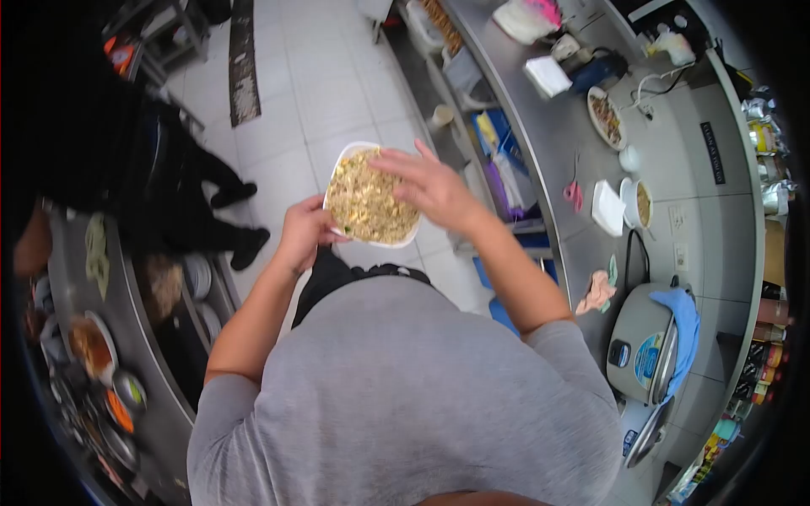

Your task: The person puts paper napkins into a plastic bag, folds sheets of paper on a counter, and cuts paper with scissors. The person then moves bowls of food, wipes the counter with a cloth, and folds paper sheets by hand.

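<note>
A white plate (408,239) heaped with fried rice (363,201) is in front of my body, over the tiled floor. My left hand (305,233) grips its left edge, the thumb near the rim and the other fingers partly hidden beneath. My right hand (439,190) is over the right part of the rice, palm down with the fingers stretched out. Whether its fingertips touch the rice I cannot tell.
On the right, a steel counter (540,110) holds pink scissors (573,194), a plate of food (606,118), a bowl (634,204) and a rice cooker (639,337). A person in dark clothes (160,177) stands at left, near another counter with food containers (118,409).
</note>
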Demonstrator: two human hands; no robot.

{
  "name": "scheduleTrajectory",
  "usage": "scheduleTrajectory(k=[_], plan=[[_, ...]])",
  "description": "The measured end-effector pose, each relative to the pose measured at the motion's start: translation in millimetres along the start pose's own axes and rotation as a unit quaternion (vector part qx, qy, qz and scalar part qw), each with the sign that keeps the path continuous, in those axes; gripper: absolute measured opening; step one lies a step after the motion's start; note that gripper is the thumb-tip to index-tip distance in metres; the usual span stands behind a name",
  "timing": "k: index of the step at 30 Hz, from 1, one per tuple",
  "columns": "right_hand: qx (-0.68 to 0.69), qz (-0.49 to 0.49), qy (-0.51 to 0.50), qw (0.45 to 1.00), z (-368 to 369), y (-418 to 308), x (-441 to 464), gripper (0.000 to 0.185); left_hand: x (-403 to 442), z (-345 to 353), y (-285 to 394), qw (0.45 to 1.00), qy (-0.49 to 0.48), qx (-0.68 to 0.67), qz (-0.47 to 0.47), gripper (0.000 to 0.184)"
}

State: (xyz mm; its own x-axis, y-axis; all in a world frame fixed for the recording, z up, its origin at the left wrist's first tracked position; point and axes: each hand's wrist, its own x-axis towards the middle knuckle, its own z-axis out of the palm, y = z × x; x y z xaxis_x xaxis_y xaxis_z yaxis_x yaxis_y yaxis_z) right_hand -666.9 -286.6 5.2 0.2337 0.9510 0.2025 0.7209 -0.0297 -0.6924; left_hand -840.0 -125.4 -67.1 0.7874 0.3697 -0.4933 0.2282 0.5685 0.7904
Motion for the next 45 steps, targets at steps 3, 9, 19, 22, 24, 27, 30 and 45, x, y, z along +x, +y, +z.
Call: scheduleTrajectory(k=[3, 9, 19, 22, 24, 27, 30, 45], plan=[[-0.045, -0.022, 0.092, 0.994, -16, 24, 28, 0.030, 61, 3, 40, 0.999, -0.023, 0.031, 0.007, 0.046], [-0.087, 0.006, 0.172, 0.981, -59, 55, 126, 0.025, 184, -10, 134, 0.997, -0.037, 0.057, -0.037, 0.046], [-0.029, 0.348, 0.202, 0.915, -153, 210, 168, 0.026, 413, -2, 242, 0.997, -0.052, 0.042, -0.044, 0.042], [-0.029, 0.387, 0.209, 0.898, -182, 288, 186, 0.027, 498, 18, 282, 0.999, -0.045, 0.027, -0.016, 0.041], [0.006, 0.406, 0.213, 0.889, -203, 333, 211, 0.028, 554, 30, 310, 0.999, -0.039, 0.014, 0.000, 0.038], [0.037, 0.385, 0.193, 0.902, -230, 394, 260, 0.028, 634, 45, 352, 1.000, -0.003, -0.016, 0.020, 0.031], [0.028, 0.366, 0.143, 0.919, -258, 432, 314, 0.027, 714, 57, 390, 0.996, 0.024, -0.046, 0.066, 0.026], [0.089, 0.532, 0.395, 0.744, -287, 575, 469, 0.022, 1174, 115, 585, 0.996, 0.011, -0.053, 0.067, 0.029]])
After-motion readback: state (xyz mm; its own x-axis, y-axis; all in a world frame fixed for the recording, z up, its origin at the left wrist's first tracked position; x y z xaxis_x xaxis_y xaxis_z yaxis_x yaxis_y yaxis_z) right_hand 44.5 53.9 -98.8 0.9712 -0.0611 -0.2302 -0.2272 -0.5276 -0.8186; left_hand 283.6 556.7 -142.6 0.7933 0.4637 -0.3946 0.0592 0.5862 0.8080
